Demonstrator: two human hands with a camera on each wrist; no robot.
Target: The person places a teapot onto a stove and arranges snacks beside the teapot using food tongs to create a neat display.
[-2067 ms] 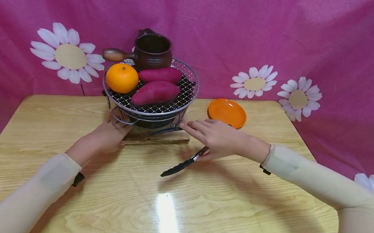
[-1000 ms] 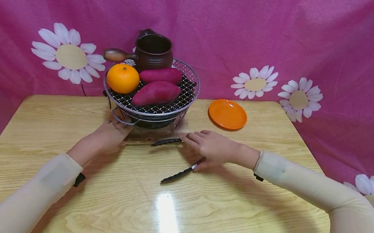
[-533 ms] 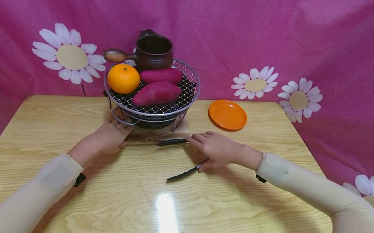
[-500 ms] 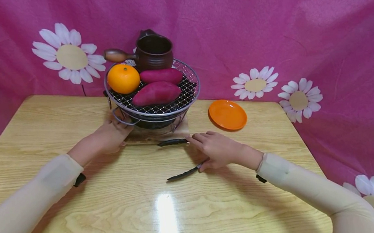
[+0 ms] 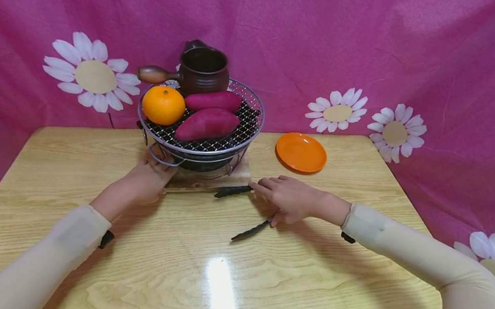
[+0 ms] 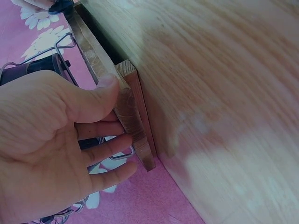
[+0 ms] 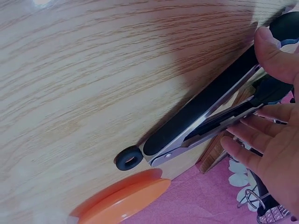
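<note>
My left hand (image 5: 142, 181) holds the left end of a wooden board (image 5: 236, 175) under the round tabletop grill (image 5: 251, 131). In the left wrist view, its thumb lies on the edge of the board and the fingers are along its end. My right hand (image 5: 291, 200) has the thumb on one arm and fingers on the other arm of black-and-steel tongs (image 7: 201, 102). The tongs are spread, low over the table before the board. On the grill mesh are an orange (image 5: 163, 105), two purple sweet potatoes (image 5: 207, 123) and a dark brown pot (image 5: 203, 73) with a side handle.
An orange plate (image 5: 301, 152) lies right of the grill, behind my right hand. A pink cloth with white daisies (image 5: 336, 112) hangs behind the wooden table (image 5: 152, 287). A wire handle (image 5: 162, 156) juts from the grill's front left, close over my left hand.
My right hand has brought the tongs down and toward me from the board's front, then slid them a little to the right. The left hand and the grill stay put.
</note>
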